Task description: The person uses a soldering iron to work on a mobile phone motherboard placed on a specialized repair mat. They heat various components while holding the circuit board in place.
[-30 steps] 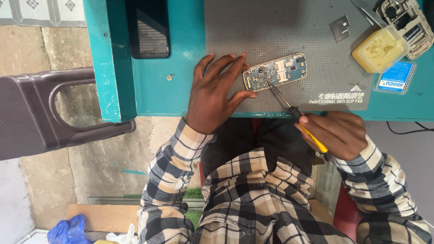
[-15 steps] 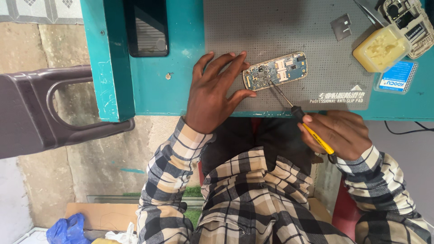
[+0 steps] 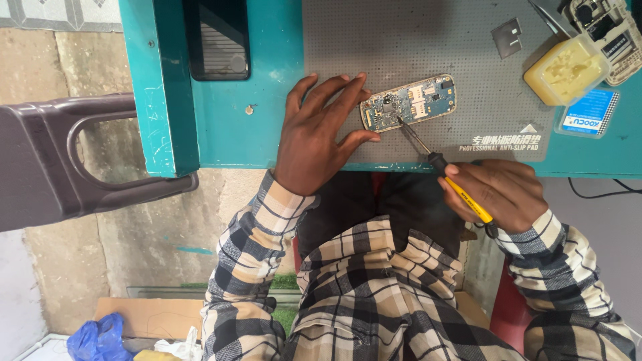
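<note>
A small phone circuit board (image 3: 409, 102) lies on a grey anti-slip mat (image 3: 401, 40) on a teal table. My left hand (image 3: 318, 134) rests flat on the mat, its fingertips against the board's left end. My right hand (image 3: 498, 192) grips a soldering iron (image 3: 449, 172) with a yellow handle. The iron's metal tip touches the lower left part of the board.
A black phone (image 3: 216, 39) lies face down at the back left of the table (image 3: 267, 134). A yellow tub of paste (image 3: 566, 69), a blue packet (image 3: 588, 112), a phone housing (image 3: 612, 30) and a small metal plate (image 3: 507, 37) sit at the right. A dark plastic chair (image 3: 47, 160) stands left.
The soldering iron's tip has stayed on the board while my right hand shifted slightly right. My left hand keeps its place beside the board.
</note>
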